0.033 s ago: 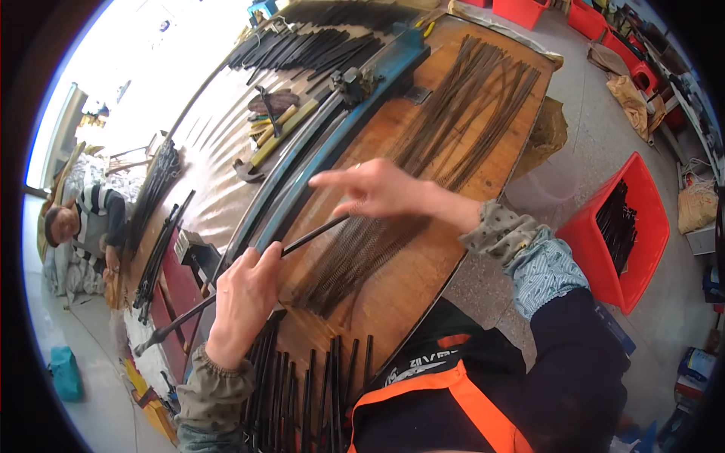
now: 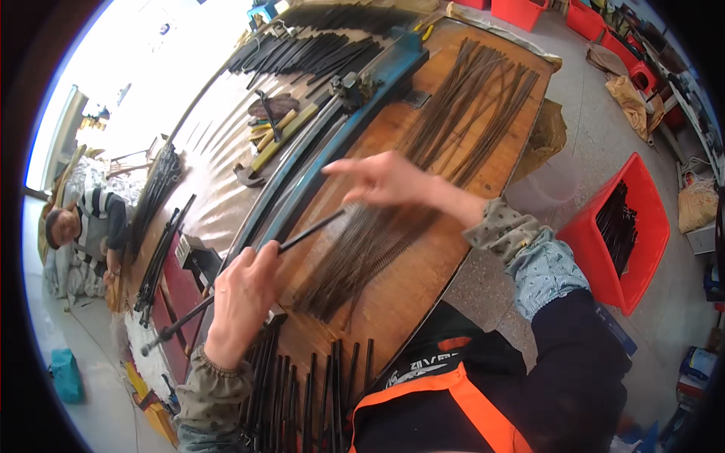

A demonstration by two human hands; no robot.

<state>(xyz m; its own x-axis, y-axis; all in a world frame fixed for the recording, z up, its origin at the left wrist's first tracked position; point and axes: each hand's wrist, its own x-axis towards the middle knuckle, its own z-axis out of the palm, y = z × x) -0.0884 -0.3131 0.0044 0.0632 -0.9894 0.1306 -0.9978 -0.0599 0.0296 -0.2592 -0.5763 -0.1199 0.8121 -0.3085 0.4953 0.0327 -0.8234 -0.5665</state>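
Observation:
My left hand (image 2: 243, 298) is closed around a long black rod (image 2: 311, 230), which slants from a knobbed lower-left end up toward my right hand. My right hand (image 2: 389, 180) hovers just past the rod's upper end, index finger stretched out and thumb lower; nothing shows in its grasp. Beneath it, a bundle of long, thin coil springs (image 2: 343, 268) lies on the wooden board (image 2: 400, 287). A blue metal rail (image 2: 302, 185) with a small clamp block (image 2: 353, 89) runs beside both hands. Several black tubes (image 2: 310, 392) stick out below my left hand.
A claw hammer (image 2: 248, 175) and other hand tools lie beyond the rail, with rows of black tubes (image 2: 306, 57) farther back. A red bin (image 2: 649, 226) holding black pieces stands at the right. Another person (image 2: 94, 219) is at the far left beside bundled black rods (image 2: 155, 185).
My right hand has moved slightly right and up, away from the rod's upper end. The rod has shifted a little up and right at its knobbed end, still in my left hand.

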